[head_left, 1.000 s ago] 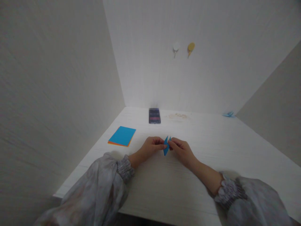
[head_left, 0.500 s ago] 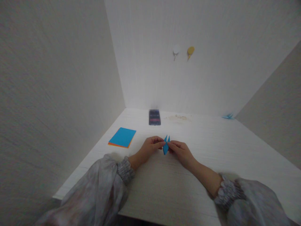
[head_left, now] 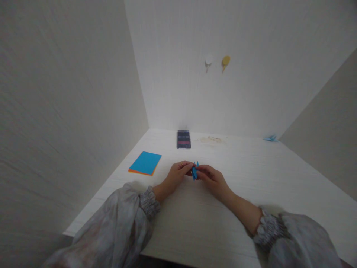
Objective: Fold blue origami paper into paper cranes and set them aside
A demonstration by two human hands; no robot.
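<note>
A small folded piece of blue origami paper [head_left: 194, 173] is pinched between my two hands above the table. Its narrow points stick up at the top, and fingers cover part of both sides. My left hand [head_left: 180, 172] grips its left side between thumb and fingers. On the right side, my right hand [head_left: 212, 176] holds it with thumb and fingertips closed. To the left of my hands lies a stack of square paper [head_left: 145, 163], blue on top with orange edges showing beneath.
A dark, blurred-out rectangular object [head_left: 183, 139] lies at the back of the white table [head_left: 237, 230]. Light blue folded paper [head_left: 270, 138] rests in the far right corner. A white hook [head_left: 208, 60] and a yellow hook [head_left: 225, 60] are on the back wall.
The blue folded paper has turned so that it looks narrower, and shifted slightly left. My right hand has moved a little left and up with it, its fingers now further over the paper.
</note>
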